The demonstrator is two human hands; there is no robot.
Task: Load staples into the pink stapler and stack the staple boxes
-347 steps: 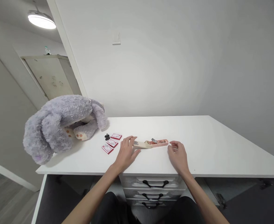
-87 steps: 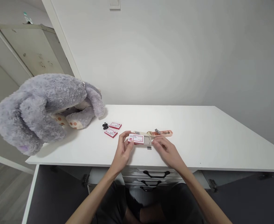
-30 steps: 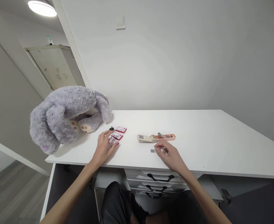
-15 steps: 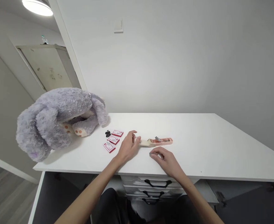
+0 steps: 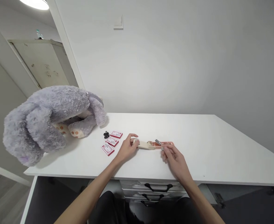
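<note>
A long hinged stapler (image 5: 144, 144), cream on the left and pink on the right, lies folded open on the white tabletop. My left hand (image 5: 129, 147) grips its cream end between thumb and fingers. In the pink part, a silvery metal piece (image 5: 158, 142) sticks up at a slant. My right hand (image 5: 173, 157) is at the near side of that pink part, covering some of it. Its thumb and fingertips pinch a small grey metal piece (image 5: 162, 148), mostly hidden, that looks like a strip of staples.
Three small red-and-white boxes (image 5: 112, 142) lie left of my left hand, with a small black object (image 5: 106, 134) beside them. A large grey-purple plush toy (image 5: 57, 105) occupies the table's left end. Black-handled drawers (image 5: 158, 187) sit below the front edge; a wall rises behind.
My right hand has moved right and slightly away from me, from in front of the stapler to its pink part. My left hand stays on the cream end. The view has shifted slightly.
</note>
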